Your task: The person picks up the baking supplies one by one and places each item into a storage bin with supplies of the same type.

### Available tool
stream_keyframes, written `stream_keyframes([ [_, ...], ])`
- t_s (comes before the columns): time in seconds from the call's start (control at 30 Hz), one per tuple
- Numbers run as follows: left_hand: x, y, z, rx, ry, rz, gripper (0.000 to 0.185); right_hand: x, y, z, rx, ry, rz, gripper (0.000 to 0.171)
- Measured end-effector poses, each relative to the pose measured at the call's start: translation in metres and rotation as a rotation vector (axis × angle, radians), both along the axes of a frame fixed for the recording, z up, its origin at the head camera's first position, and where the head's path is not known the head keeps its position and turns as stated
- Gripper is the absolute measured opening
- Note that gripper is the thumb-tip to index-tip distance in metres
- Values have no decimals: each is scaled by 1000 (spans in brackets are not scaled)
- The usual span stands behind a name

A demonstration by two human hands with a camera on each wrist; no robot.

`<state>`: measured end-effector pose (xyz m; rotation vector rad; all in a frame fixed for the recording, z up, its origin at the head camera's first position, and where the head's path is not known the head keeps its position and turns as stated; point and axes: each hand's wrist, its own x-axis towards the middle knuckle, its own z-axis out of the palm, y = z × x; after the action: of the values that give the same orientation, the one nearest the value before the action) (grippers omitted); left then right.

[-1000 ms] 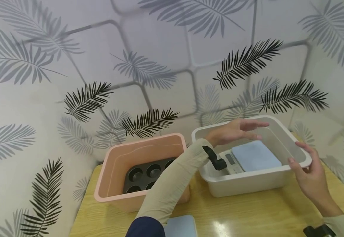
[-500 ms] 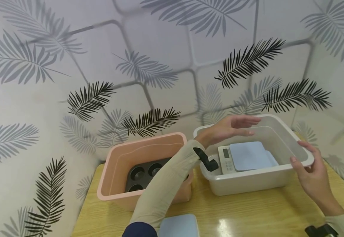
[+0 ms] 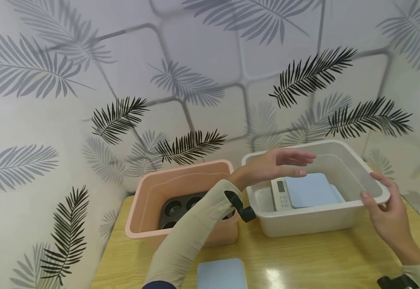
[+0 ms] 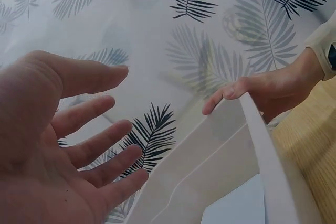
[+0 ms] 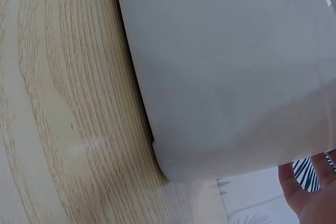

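The left hand (image 3: 273,162) is hovering over the white tub (image 3: 340,218), fingers spread and relaxed, holding nothing. The right hand (image 3: 388,212) is gripping the tub's near right corner, fingers curled over the rim. Inside the tub a kitchen scale (image 3: 302,190) with a pale blue top is lying flat. The tub is sitting on the wooden table (image 3: 304,261), just beside a pink tub (image 3: 148,208) holding a dark muffin tin (image 3: 181,204). A pale blue slab (image 3: 221,273) is lying near the table's front edge.
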<state>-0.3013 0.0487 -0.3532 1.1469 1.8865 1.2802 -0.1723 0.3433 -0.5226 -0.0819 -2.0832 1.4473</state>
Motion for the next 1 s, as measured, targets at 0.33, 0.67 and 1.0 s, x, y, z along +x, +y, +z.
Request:
stream_keyframes([
  [0.33, 36, -29, -2, 137, -29, 40, 61, -1, -1, 4, -31, 26, 19, 63],
  [0.67, 63, -58, -9, 217, -31, 38, 59, 1, -4, 3, -156, 73, 88, 65],
  [1.0, 102, -102, -39, 210, -53, 94, 62, 0, -7, 2, -101, 36, 25, 63],
])
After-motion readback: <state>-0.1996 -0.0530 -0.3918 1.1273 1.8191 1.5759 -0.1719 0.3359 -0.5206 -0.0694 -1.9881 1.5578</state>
